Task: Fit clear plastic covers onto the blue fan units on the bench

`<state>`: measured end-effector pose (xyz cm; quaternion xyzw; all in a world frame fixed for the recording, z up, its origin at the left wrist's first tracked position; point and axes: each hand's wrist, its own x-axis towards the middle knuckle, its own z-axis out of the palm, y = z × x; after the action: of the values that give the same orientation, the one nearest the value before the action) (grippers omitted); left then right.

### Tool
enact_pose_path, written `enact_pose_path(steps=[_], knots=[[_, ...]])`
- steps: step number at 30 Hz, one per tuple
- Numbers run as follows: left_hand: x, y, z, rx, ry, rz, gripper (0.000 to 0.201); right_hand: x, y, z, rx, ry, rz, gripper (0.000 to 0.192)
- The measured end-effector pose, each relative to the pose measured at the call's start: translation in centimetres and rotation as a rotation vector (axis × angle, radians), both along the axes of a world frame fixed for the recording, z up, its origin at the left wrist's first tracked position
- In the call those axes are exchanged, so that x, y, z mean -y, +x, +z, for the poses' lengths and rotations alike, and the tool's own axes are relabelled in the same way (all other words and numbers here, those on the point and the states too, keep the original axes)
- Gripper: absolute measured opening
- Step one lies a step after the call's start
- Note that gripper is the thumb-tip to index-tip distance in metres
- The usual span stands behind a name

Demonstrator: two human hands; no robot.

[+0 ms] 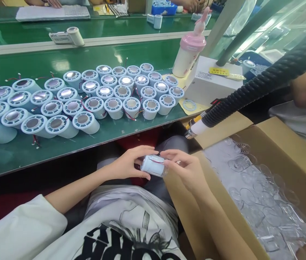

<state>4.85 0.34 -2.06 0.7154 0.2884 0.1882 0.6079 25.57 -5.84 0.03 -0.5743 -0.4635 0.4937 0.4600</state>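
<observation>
Both hands meet over my lap, below the table edge. My left hand (pixel 130 164) and my right hand (pixel 186 169) together hold one pale blue cylinder (pixel 153 165) lying on its side, with a thin red wire across it. The left fingers curl over its left end, and the right fingers pinch its right end. Several matching pale blue cylinders (pixel 93 97) with shiny round tops and red-black wires stand crowded on the green table (pixel 60 144) in front of me.
An open cardboard box (pixel 283 144) of clear plastic caps (pixel 256 195) sits at my right. A black ribbed hose with a white nozzle (pixel 199 127) hangs above it. A pink-lidded bottle (pixel 189 50) and white device (pixel 209 83) stand at the table's right. Another person's arm (pixel 305 90) is at far right.
</observation>
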Motion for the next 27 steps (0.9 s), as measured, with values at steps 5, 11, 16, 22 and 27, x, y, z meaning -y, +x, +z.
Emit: enact_pose_path(steps=[5,11,16,22,27], knots=[[0.5,0.2,1.0,0.065,-0.328,0.101,0.067,0.4,0.8,0.0,0.092,0.134,0.240,0.026],[0.8,-0.2,1.5,0.079,-0.472,0.116,0.072,1.4,1.1,-0.6,0.251,0.334,0.344,0.037],[0.8,-0.9,2.1,0.089,-0.333,0.037,0.071,1.6,0.9,-0.5,0.103,0.233,0.343,0.040],[1.1,-1.2,2.5,0.118,-0.234,-0.007,0.073,1.8,0.5,-0.3,0.018,0.168,0.327,0.039],[0.9,-1.4,2.7,0.116,-0.078,-0.016,0.074,1.9,0.2,0.1,-0.091,0.084,0.314,0.039]])
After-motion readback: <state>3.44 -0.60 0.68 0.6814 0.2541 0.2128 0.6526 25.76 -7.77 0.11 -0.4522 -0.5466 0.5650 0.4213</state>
